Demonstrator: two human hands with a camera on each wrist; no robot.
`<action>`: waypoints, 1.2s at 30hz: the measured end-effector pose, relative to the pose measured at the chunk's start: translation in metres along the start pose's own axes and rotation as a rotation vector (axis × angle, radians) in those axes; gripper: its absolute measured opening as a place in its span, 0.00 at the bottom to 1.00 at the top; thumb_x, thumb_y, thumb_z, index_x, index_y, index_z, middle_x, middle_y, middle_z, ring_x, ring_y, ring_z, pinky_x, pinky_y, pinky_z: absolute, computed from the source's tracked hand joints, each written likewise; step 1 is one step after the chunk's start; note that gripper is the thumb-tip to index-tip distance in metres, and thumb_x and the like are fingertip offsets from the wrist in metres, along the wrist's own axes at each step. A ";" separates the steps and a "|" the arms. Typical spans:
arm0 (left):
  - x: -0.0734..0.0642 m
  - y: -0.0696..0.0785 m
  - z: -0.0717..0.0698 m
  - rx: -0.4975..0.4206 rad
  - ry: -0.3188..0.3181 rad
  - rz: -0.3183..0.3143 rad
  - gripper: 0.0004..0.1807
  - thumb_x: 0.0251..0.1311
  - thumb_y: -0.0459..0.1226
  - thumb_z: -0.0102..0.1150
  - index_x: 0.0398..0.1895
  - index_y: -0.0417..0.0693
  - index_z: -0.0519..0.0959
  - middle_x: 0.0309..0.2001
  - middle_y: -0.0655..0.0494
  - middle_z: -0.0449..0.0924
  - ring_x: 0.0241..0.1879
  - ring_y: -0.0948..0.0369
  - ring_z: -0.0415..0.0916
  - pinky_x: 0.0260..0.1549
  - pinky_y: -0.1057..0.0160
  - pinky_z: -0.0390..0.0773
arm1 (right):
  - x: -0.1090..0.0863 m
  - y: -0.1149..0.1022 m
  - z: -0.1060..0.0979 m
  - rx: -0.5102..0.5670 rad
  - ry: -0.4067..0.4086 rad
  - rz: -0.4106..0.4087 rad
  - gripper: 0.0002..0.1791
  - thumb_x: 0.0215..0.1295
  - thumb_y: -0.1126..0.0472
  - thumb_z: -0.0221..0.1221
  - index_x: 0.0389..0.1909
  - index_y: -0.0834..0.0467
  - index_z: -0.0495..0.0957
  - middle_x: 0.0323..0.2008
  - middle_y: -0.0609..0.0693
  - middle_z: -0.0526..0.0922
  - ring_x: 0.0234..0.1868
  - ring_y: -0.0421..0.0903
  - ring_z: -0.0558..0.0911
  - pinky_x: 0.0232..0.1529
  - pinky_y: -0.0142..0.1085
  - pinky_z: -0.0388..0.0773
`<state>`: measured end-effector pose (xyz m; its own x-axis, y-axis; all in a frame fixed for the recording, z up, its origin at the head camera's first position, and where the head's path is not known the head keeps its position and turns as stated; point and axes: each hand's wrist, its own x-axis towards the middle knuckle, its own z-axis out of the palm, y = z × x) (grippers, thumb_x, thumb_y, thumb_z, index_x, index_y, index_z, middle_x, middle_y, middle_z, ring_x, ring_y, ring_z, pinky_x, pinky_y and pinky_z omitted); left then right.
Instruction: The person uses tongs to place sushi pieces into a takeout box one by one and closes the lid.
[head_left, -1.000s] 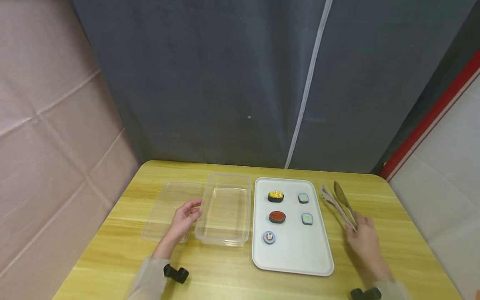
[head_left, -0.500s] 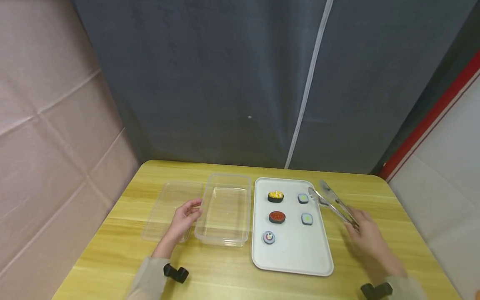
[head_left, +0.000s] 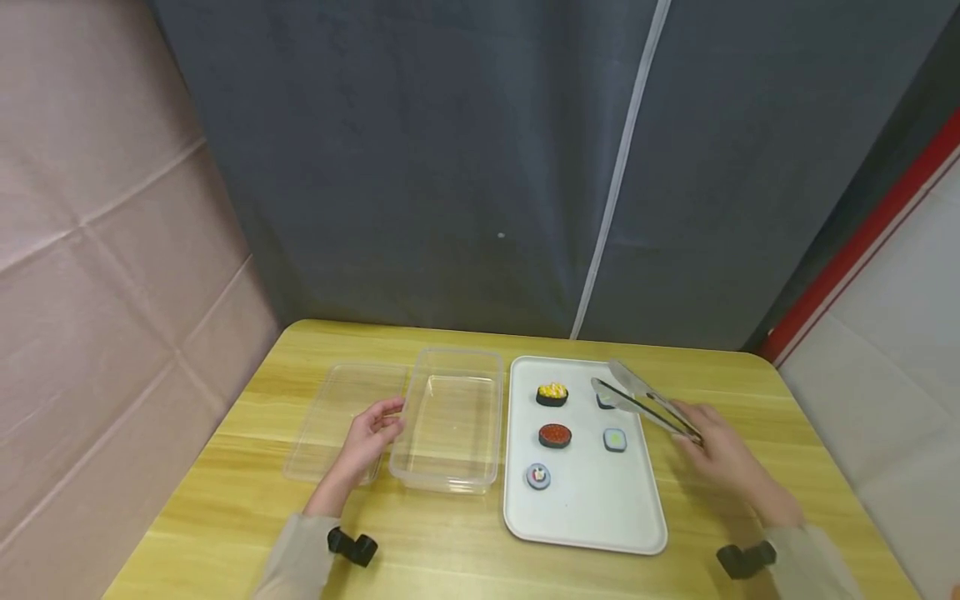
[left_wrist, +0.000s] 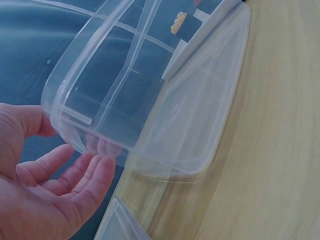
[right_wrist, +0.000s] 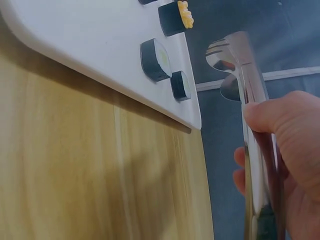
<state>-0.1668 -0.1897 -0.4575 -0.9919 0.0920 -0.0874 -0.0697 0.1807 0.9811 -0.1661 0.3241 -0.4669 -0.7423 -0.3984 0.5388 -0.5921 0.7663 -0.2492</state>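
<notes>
My right hand (head_left: 723,454) grips metal tongs (right_wrist: 253,87), thumb along one arm, with their two ends spread and nothing between them. In the head view the ends overlap the far right corner of the white tray (head_left: 585,521), partly covering a sushi roll (head_left: 604,403). Another square roll (head_left: 615,440), a yellow-topped sushi (head_left: 552,394), a red roe sushi (head_left: 555,436) and a round roll (head_left: 538,476) also lie there. My left hand (head_left: 369,437), fingers loosely bent, rests against the left wall of the clear plastic container (head_left: 446,482), which holds nothing.
A clear flat lid (head_left: 322,421) lies left of the container, partly under my left forearm in view. Beneath everything is a wooden table (head_left: 435,542). Behind its far edge hangs a dark grey curtain (head_left: 420,183).
My right hand has raised the tongs from the table right of the tray and moved them left, over the tray's far right corner. The left hand has stayed put.
</notes>
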 end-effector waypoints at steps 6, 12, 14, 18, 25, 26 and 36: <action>0.009 -0.020 -0.003 -0.003 0.015 0.009 0.24 0.65 0.29 0.50 0.64 0.34 0.63 0.61 0.36 0.65 0.54 0.46 0.67 0.46 0.60 0.74 | 0.013 0.000 0.006 0.014 -0.057 -0.030 0.31 0.46 0.74 0.67 0.54 0.69 0.70 0.39 0.58 0.76 0.34 0.44 0.73 0.30 0.42 0.74; 0.010 -0.024 -0.003 0.006 0.018 0.038 0.24 0.65 0.29 0.50 0.64 0.34 0.62 0.61 0.36 0.65 0.54 0.45 0.67 0.43 0.64 0.75 | 0.025 -0.003 0.012 0.044 -0.110 -0.056 0.29 0.47 0.74 0.66 0.54 0.70 0.70 0.40 0.59 0.76 0.35 0.46 0.75 0.30 0.41 0.75; 0.010 -0.024 -0.003 0.010 0.017 0.036 0.24 0.65 0.29 0.50 0.64 0.34 0.62 0.62 0.36 0.65 0.54 0.45 0.67 0.42 0.66 0.75 | 0.029 -0.004 0.014 0.059 -0.133 -0.052 0.28 0.49 0.74 0.65 0.54 0.70 0.70 0.40 0.59 0.76 0.34 0.45 0.75 0.29 0.40 0.74; 0.011 -0.023 -0.002 0.010 0.019 0.024 0.24 0.64 0.29 0.51 0.64 0.35 0.63 0.62 0.36 0.65 0.54 0.46 0.67 0.42 0.69 0.74 | 0.034 -0.006 0.018 0.071 -0.170 -0.036 0.27 0.51 0.74 0.64 0.55 0.69 0.70 0.41 0.58 0.76 0.35 0.45 0.75 0.31 0.41 0.76; 0.013 -0.024 -0.003 -0.010 0.010 0.020 0.24 0.64 0.27 0.50 0.63 0.32 0.62 0.61 0.32 0.64 0.55 0.44 0.66 0.42 0.70 0.74 | 0.040 -0.006 0.023 0.085 -0.230 0.007 0.25 0.54 0.75 0.62 0.55 0.69 0.70 0.42 0.59 0.76 0.39 0.52 0.78 0.36 0.48 0.77; 0.013 -0.025 -0.003 -0.010 0.007 0.022 0.24 0.64 0.27 0.50 0.63 0.32 0.62 0.61 0.33 0.64 0.55 0.44 0.66 0.42 0.70 0.74 | 0.041 -0.006 0.023 0.086 -0.239 0.016 0.25 0.54 0.75 0.61 0.56 0.68 0.70 0.42 0.59 0.76 0.39 0.53 0.78 0.36 0.48 0.77; 0.011 -0.024 -0.001 0.005 0.012 0.049 0.23 0.64 0.28 0.50 0.62 0.34 0.64 0.61 0.35 0.65 0.55 0.44 0.66 0.44 0.73 0.72 | 0.049 -0.004 0.031 0.104 -0.299 0.072 0.24 0.56 0.74 0.60 0.55 0.68 0.71 0.44 0.60 0.76 0.42 0.55 0.77 0.41 0.51 0.76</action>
<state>-0.1760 -0.1942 -0.4821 -0.9953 0.0890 -0.0376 -0.0209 0.1812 0.9832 -0.2094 0.2859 -0.4643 -0.8336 -0.4872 0.2604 -0.5522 0.7486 -0.3671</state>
